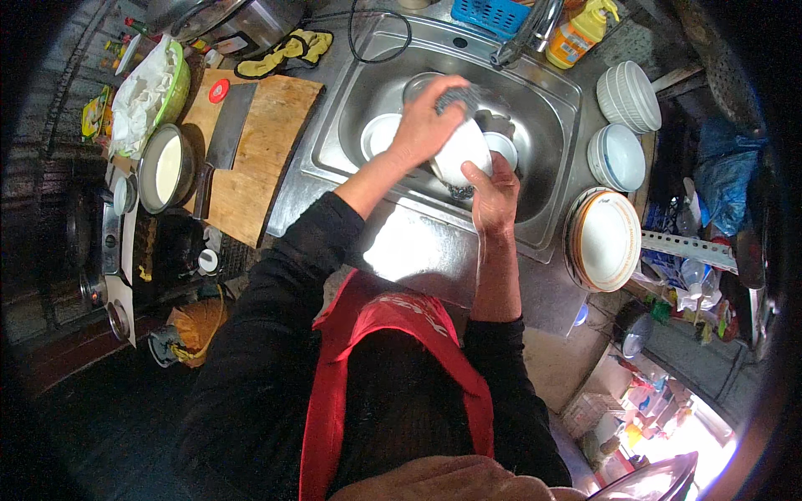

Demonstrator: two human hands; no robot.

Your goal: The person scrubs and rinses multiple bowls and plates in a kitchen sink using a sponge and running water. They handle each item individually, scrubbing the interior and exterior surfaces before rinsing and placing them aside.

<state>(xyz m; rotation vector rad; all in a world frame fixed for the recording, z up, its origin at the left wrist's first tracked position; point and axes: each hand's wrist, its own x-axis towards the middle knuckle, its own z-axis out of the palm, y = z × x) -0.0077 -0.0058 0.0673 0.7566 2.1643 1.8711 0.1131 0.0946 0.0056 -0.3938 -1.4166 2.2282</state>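
Note:
Over the stainless steel sink (pixel 545 194), my right hand (pixel 498 194) grips a white bowl (pixel 463 153) by its lower right side, thumb on the outside. The bowl is tilted. My left hand (pixel 429 122) holds a blurred grey scrubber (pixel 457 97) at the bowl's upper edge. Below, in the basin, lie a white dish (pixel 378 134), a smaller white bowl (pixel 504 147) and a metal bowl (pixel 418 82), partly hidden by my left hand. A dark, scalloped shape beside them is hard to make out.
The faucet (pixel 526 37) and a yellow pump bottle (pixel 579 34) stand behind the sink. To the right are stacked white bowls (pixel 628 97), more bowls (pixel 617 156) and plates (pixel 608 241). At left, a cleaver (pixel 232 125) lies on a wooden cutting board (pixel 269 150).

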